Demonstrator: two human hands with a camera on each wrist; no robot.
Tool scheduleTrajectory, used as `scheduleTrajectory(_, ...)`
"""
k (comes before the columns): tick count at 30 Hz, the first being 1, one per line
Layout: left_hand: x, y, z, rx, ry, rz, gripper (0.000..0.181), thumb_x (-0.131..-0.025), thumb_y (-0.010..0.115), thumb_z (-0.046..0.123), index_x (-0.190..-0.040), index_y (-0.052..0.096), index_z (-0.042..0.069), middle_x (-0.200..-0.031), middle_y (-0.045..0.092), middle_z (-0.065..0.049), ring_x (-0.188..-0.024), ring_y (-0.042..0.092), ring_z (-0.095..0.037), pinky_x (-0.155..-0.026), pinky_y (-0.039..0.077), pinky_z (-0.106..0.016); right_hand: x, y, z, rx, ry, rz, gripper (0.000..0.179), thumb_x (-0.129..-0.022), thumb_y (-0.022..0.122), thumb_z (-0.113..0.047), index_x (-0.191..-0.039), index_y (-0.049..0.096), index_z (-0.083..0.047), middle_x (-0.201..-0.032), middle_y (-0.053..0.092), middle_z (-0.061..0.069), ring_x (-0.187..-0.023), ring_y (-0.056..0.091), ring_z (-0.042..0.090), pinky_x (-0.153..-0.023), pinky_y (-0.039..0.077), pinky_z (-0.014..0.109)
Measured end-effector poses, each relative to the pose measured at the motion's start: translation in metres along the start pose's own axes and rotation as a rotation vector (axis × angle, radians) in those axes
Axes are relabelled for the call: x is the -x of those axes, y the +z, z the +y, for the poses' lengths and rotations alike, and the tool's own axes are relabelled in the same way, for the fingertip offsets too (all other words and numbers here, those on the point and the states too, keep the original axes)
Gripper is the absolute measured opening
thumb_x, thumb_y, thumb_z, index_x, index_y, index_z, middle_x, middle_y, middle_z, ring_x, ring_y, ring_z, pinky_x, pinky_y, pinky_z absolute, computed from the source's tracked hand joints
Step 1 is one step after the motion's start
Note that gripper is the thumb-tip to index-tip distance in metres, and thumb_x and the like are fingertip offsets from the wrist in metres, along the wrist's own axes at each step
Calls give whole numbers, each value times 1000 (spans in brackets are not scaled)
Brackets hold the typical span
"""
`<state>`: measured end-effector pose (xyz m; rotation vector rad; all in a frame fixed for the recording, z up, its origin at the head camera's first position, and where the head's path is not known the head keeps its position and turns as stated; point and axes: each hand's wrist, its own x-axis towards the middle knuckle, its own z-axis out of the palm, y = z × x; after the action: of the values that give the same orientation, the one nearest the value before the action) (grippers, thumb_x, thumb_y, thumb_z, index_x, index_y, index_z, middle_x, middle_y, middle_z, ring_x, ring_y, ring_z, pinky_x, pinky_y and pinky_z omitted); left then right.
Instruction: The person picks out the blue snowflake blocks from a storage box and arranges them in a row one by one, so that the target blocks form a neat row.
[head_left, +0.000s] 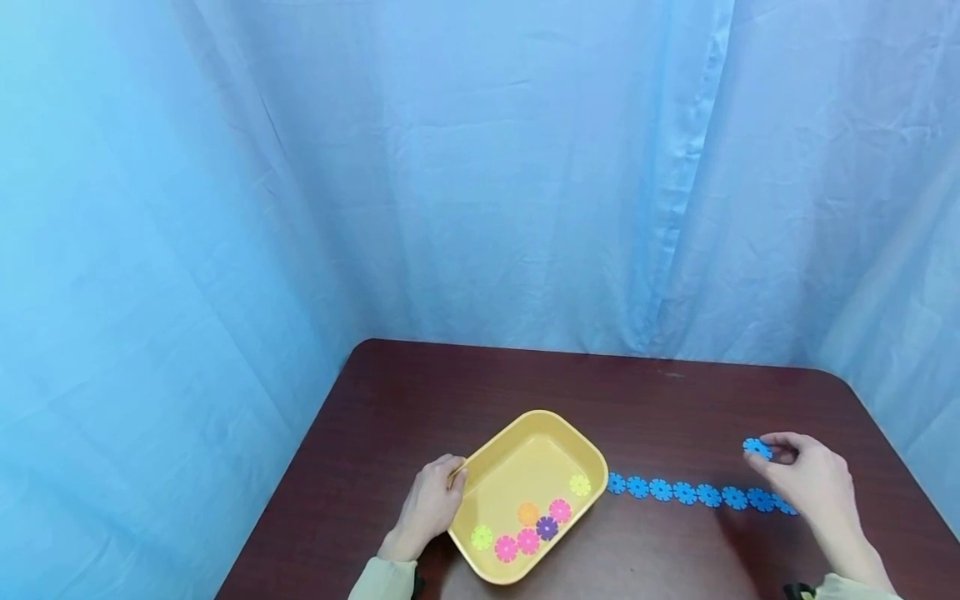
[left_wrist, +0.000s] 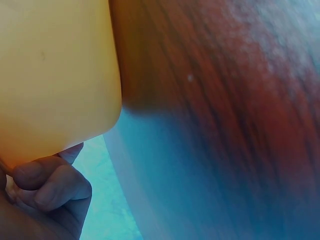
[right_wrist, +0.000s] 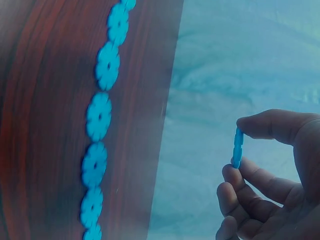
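Note:
My left hand [head_left: 431, 504] grips the left rim of a yellow plastic tray [head_left: 502, 467], fingers curled round its edge. The tray's smooth outer surface [left_wrist: 55, 75] fills the upper left of the left wrist view. Inside lie several flower-shaped discs: pink [head_left: 506, 548], yellow [head_left: 580, 485], orange [head_left: 528, 513] and purple [head_left: 547, 527], mostly along the near right side. Between thumb and fingertips, my right hand [head_left: 813, 475] pinches a blue flower-shaped disc [head_left: 757, 449], seen edge-on in the right wrist view. It is held above a row of blue discs [head_left: 708, 496], partly hidden behind the hand.
The blue row runs across the dark wooden table [head_left: 450, 375] from the tray's right side towards the right hand. Light blue curtains [head_left: 510, 183] hang behind the table and at both sides. The table's far edge meets the curtain.

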<state>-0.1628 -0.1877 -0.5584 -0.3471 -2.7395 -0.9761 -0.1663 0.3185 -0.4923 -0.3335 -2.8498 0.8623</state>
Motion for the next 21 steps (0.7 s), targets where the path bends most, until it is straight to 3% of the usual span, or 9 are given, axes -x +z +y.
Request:
scheduleTrajectory(11,0,0,0,6,18,12,17,-95,63,8,-108,73,4,-100,71,-3,-91,67,-19,-76,54,-37,-2,-12,38,37,138,22,63,-85,74,-43,-115,61,10,-86,67,17,-78,59,32,-59,43,42)
scheduleTrajectory(21,0,-1,1,12,37,7,17,-96,63,6,-109,72,2,-101,70,-5,-90,67,-20,-75,54,-37,4,-9,82,31,322,51,63,-86,73,-39,-117,56,13,-97,63,31,-91,55,44,-77,42,59)
